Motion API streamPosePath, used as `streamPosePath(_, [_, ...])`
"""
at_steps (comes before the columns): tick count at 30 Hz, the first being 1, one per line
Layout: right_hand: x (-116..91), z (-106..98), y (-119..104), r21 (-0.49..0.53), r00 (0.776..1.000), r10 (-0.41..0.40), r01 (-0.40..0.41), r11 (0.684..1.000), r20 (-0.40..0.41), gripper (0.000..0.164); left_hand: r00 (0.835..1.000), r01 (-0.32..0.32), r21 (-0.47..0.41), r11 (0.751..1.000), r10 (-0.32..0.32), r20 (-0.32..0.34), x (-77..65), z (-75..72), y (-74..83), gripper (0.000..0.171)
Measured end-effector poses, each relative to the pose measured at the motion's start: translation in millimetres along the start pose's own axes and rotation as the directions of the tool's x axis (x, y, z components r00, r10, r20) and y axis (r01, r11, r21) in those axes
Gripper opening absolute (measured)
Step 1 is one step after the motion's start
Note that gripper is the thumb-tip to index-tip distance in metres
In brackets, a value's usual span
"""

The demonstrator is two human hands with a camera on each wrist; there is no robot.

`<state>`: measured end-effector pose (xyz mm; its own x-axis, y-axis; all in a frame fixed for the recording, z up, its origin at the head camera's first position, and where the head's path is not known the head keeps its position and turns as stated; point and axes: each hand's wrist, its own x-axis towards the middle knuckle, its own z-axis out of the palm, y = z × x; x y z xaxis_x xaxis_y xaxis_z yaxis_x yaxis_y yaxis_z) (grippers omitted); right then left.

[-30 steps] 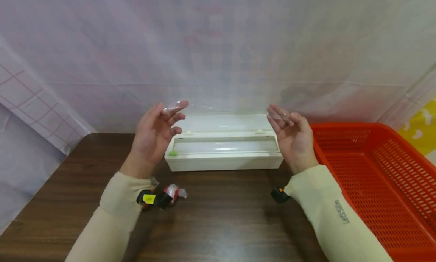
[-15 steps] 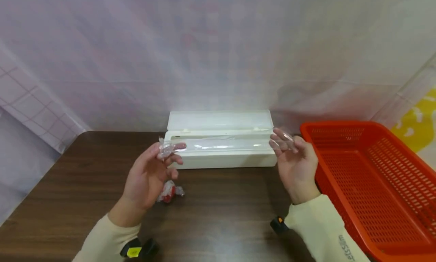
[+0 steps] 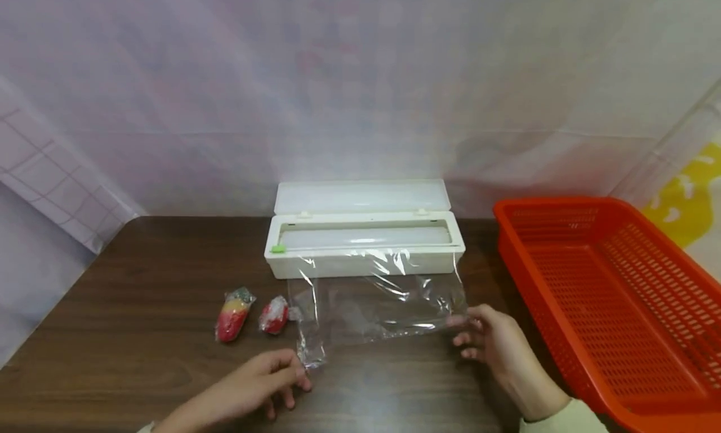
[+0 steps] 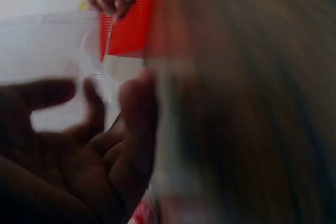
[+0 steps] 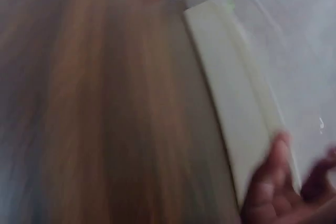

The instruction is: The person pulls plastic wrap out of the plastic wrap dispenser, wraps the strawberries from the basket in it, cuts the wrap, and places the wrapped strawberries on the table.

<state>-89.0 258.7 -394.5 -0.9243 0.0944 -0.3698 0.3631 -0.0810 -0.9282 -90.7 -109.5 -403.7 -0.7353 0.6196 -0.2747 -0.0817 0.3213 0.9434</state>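
Both our hands have dropped toward us since half a second ago, when they hung level with the white box [image 3: 278,269], and a broad sheet of clear film [image 3: 366,301] now stretches between them. Our left hand [image 3: 270,378] holds the film's near left corner in a narrow pinch, though its wrist view is too dark and blurred to show the contact well. Our right hand [image 3: 498,339] pinches the near right corner, its lower fingers loosely bent. Beyond both grips, the film runs up across the front of the box, whose lid [image 3: 360,197] stands open behind a white roll [image 3: 366,236]; a green slider [image 3: 278,249] sits at its left end. Just beyond the left grip lie a red wrapped item [image 3: 275,315] and, farther left, a red-and-yellow one [image 3: 233,314]. Right of the right grip, near it, stands a red basket [image 3: 537,289].
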Motion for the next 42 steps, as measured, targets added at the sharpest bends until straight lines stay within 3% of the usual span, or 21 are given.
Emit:
streamPosePath(1, [-2.7,-2.6,2.1,-0.131,1.0,0.006,-0.005,0.991,0.01,0.031,1.0,0.029,0.075,0.997,-0.029,-0.001,-2.8,0.8,-0.6,0.027])
streamPosePath(2, [-5.5,-4.8,2.6,-0.297,1.0,-0.009,0.011,0.955,0.008,0.032,0.999,0.047,0.144,0.988,-0.046,-0.01,-5.6,0.7,0.0,0.028])
streamPosePath(3, [-8.0,-7.2,1.7,-0.472,0.999,-0.047,0.04,0.881,-0.003,0.036,0.998,0.055,0.218,0.974,-0.049,-0.03,-8.6,-0.3,1.8,0.027])
streamPosePath(5, [-11.2,-11.2,-1.7,-0.763,0.983,-0.176,0.076,0.642,-0.05,0.047,0.995,0.07,0.321,0.945,-0.041,-0.094,-12.9,-4.4,9.3,0.028])
streamPosePath(6, [-11.1,-12.4,-4.3,-0.847,0.967,-0.244,0.063,0.528,-0.08,0.053,0.991,0.069,0.345,0.936,-0.025,-0.131,-14.1,-6.9,14.2,0.028])
streamPosePath(7, [-9.6,-13.6,-7.1,-0.891,0.945,-0.308,0.049,0.452,-0.105,0.056,0.984,0.064,0.362,0.93,0.001,-0.177,-13.9,-9.1,19.7,0.026])
streamPosePath(8, [-6.6,-13.9,-10.7,-0.905,0.927,-0.352,0.037,0.423,-0.127,0.059,0.974,0.046,0.354,0.934,0.036,-0.223,-12.1,-11.0,25.0,0.025])
streamPosePath(9, [-2.5,-13.3,-14.0,-0.893,0.917,-0.373,0.044,0.448,-0.142,0.06,0.958,0.036,0.34,0.94,0.064,-0.279,-8.9,-11.8,30.6,0.024])
streamPosePath(10, [3.0,-11.2,-16.9,-0.859,0.915,-0.373,0.064,0.509,-0.153,0.061,0.938,0.023,0.313,0.949,0.088,-0.335,-4.2,-11.7,35.6,0.024])
streamPosePath(13, [24.2,0.2,-22.8,-0.645,0.933,-0.306,0.116,0.756,-0.191,0.059,0.868,-0.011,0.17,0.985,0.093,-0.487,12.9,-7.4,49.1,0.039])
streamPosePath(14, [32.1,5.0,-24.4,-0.562,0.943,-0.268,0.114,0.819,-0.2,0.058,0.846,-0.023,0.103,0.994,0.074,-0.528,18.7,-5.2,52.9,0.044])
streamPosePath(16, [46.0,13.5,-27.4,-0.424,0.952,-0.216,0.107,0.899,-0.218,0.057,0.813,-0.051,-0.014,0.999,0.033,-0.582,29.5,-1.9,59.9,0.058])
streamPosePath(19, [59.5,18.1,-32.8,-0.248,0.965,-0.137,0.079,0.965,-0.224,0.054,0.8,-0.111,-0.184,0.977,-0.022,-0.599,45.3,-1.8,67.1,0.074])
streamPosePath(23, [65.3,16.3,-39.0,-0.025,0.987,0.024,-0.028,0.999,-0.156,0.039,0.797,-0.093,-0.33,0.939,-0.128,-0.59,65.5,-9.4,69.6,0.084])
streamPosePath(27, [68.0,18.9,-42.6,0.12,0.989,0.138,-0.13,0.984,-0.058,0.033,0.775,-0.055,-0.385,0.921,-0.203,-0.598,77.3,-15.3,65.1,0.069])
streamPosePath(29, [70.4,21.4,-44.6,0.147,0.989,0.138,-0.13,0.981,-0.046,0.035,0.77,-0.044,-0.402,0.915,-0.225,-0.597,80.6,-17.7,62.8,0.05])
streamPosePath(31, [73.2,23.7,-46.2,0.161,0.991,0.12,-0.11,0.981,-0.053,0.036,0.779,-0.041,-0.43,0.902,-0.241,-0.579,82.6,-21.3,61.2,0.036])
streamPosePath(36, [78.0,27.8,-42.5,0.182,0.98,0.101,-0.07,0.981,-0.172,0.037,0.808,-0.074,-0.55,0.832,-0.273,-0.522,85.3,-29.6,59.3,0.031])
streamPosePath(40, [78.4,27.9,-36.1,0.26,0.981,0.089,-0.042,0.965,-0.171,0.035,0.815,-0.12,-0.564,0.817,-0.244,-0.527,86.3,-30.1,57.0,0.027])
streamPosePath(42, [77.6,26.6,-34.1,0.305,0.986,0.079,-0.031,0.952,-0.145,0.034,0.815,-0.136,-0.543,0.829,-0.218,-0.537,85.8,-29.4,55.8,0.027])
